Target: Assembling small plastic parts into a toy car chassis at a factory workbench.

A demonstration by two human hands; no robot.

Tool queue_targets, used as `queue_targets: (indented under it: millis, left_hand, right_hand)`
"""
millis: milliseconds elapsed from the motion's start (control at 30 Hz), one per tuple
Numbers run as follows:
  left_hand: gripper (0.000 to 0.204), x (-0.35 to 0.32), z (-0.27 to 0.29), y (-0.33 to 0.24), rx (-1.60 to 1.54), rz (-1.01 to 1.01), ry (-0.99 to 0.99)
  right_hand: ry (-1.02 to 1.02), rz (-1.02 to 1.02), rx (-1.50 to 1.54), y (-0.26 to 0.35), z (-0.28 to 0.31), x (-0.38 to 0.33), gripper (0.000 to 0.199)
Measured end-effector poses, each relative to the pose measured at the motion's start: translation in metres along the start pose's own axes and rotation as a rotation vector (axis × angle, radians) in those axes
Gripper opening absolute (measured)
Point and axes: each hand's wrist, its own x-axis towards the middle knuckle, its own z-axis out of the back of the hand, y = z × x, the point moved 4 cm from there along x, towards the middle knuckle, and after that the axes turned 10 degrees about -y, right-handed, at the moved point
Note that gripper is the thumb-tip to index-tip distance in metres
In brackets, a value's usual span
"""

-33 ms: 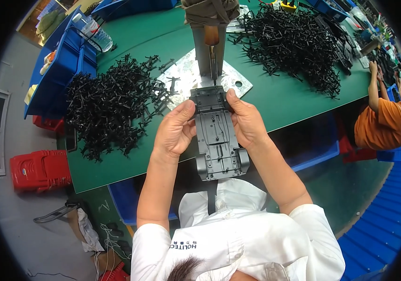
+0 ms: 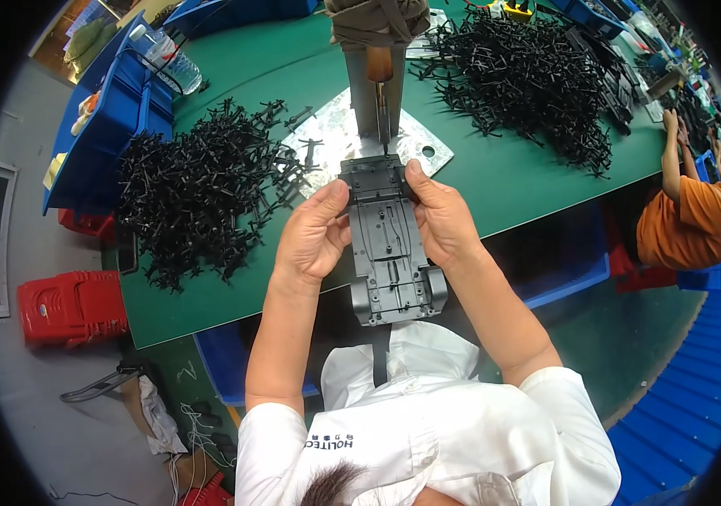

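Between my two hands is a long black moulded plastic chassis [image 2: 388, 244], with ribs, small posts and two curved flanges at its near end. My left hand [image 2: 316, 232] grips its far left edge, thumb on top. On the opposite edge my right hand [image 2: 444, 215] holds it the same way, thumb near the far corner. Just over the chassis's far end hangs the thin pointed tip of an upright tool [image 2: 383, 101] with an orange-brown upper part. Whether the tip touches the plastic I cannot tell. A pale metal plate [image 2: 428, 135] lies under the tool.
Heaps of small black plastic parts [image 2: 200, 185] lie on the green table [image 2: 310, 76], left and right [image 2: 529, 84]. A metal column [image 2: 364, 93] rises behind the tool. Blue bins [image 2: 107, 126] and a water bottle [image 2: 171, 63] stand left. A person in orange [image 2: 693, 219] works far right.
The chassis and both hands have shifted very slightly to the left. My grip on it is the same.
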Motion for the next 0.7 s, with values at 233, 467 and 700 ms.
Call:
queue_targets:
  millis: [233, 467, 700]
  left_hand:
    - [0.027, 0.004, 0.001, -0.006, -0.016, 0.01, 0.029]
    - [0.026, 0.006, -0.003, -0.008, -0.012, 0.001, 0.048]
    - [0.025, 0.006, -0.007, -0.013, -0.011, -0.001, 0.034]
  right_hand:
    - [-0.013, -0.013, 0.03, 0.003, -0.005, 0.004, 0.036]
    - [-0.051, -0.039, 0.03, 0.001, -0.003, 0.008, 0.035]
    - [-0.045, -0.025, 0.036, 0.005, -0.005, 0.009, 0.034]
